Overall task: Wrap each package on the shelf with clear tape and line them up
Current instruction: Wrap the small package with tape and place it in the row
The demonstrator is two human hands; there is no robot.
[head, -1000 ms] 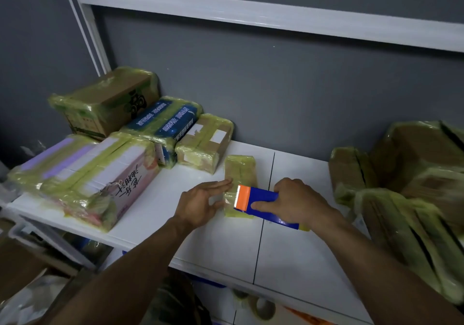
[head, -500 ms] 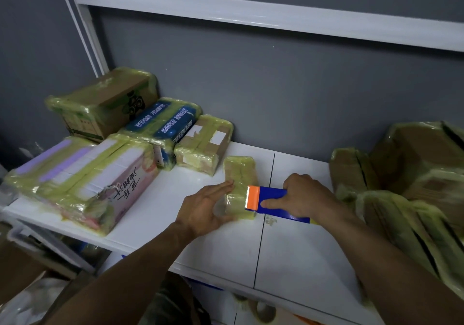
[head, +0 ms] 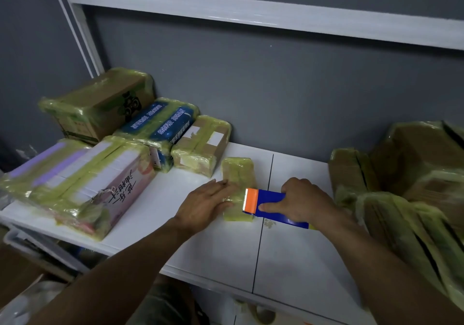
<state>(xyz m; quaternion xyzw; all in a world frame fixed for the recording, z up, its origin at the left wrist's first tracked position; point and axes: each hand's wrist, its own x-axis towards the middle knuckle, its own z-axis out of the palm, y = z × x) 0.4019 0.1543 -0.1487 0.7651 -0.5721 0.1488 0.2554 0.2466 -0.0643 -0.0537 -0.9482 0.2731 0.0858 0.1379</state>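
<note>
A small package [head: 238, 171], wrapped in yellowish clear tape, lies flat on the white shelf [head: 213, 254] near the middle of the view; the left hand [head: 206, 206] rests on its 9 o'clock edge, fingers [head: 221, 186] straight and close together, laid flat on the wrap; the right hand [head: 301, 204] grips a blue tape dispenser [head: 272, 202] at the package's 4 o'clock corner, fingers curled round the body, the index stretched along its side; the orange toothed end touches the package. At 10 o'clock from it stand a taped brown box [head: 200, 143], a blue package [head: 158, 121], a larger brown carton [head: 100, 106] and a pink-and-white package [head: 100, 176], side by side; at 3 o'clock sits a heap of wrapped cartons [head: 406, 181].
</note>
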